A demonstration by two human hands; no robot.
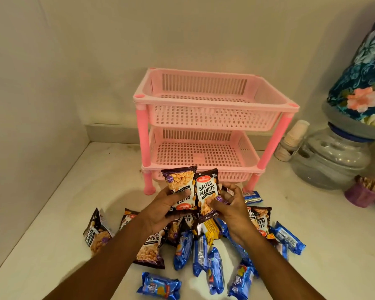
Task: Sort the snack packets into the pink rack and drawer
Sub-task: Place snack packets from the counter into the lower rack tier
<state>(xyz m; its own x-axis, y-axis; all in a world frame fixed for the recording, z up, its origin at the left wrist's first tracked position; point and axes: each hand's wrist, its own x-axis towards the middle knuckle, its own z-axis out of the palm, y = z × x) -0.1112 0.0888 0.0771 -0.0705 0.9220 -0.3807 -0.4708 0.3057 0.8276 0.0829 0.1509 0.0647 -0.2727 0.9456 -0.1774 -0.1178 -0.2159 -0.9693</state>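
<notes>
Snack packets (206, 252) lie before the bare pink rack (204, 105); left hand (160, 210) and right hand (234, 211) each grip peanuts.

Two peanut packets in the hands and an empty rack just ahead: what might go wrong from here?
1. The left hand and right hand each hold a salted peanut packet by its lower part, and the two overlap; one might slip while being lifted to the pink rack.
2. The packets face opposite ways up, so they may stack unevenly.
3. Blue biscuit packets lie mixed with peanut packets below, so kinds could get mis-sorted.
</notes>
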